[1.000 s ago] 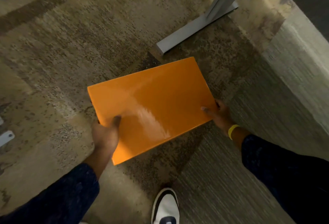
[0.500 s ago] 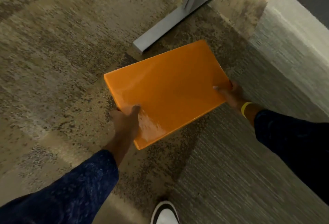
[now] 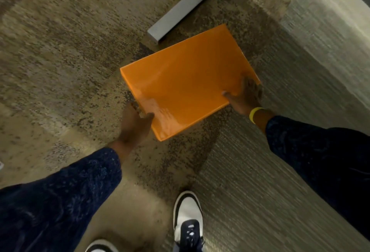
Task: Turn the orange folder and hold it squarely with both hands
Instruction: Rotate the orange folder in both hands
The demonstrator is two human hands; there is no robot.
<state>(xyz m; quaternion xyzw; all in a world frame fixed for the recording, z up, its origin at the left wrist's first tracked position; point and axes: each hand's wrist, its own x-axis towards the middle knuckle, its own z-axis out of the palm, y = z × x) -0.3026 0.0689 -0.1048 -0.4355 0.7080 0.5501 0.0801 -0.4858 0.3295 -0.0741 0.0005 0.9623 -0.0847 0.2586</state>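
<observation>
Dim, warm indoor light; a glossy glare streak on the orange folder (image 3: 186, 83); carpet (image 3: 66, 55) smeared by motion blur; wide-angle bending at edges.

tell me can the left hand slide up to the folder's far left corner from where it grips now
Probably yes. The left hand grips the folder on its near left edge, and that edge runs bare up to the far corner; the right hand holds the opposite side.

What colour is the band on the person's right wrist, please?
Yellow; the wristband shows in the head view.

carpet (image 3: 60, 55) – mottled tan | grey metal foot (image 3: 176, 13) – upper centre | white-and-black shoes (image 3: 188, 219) – bottom edge
</observation>
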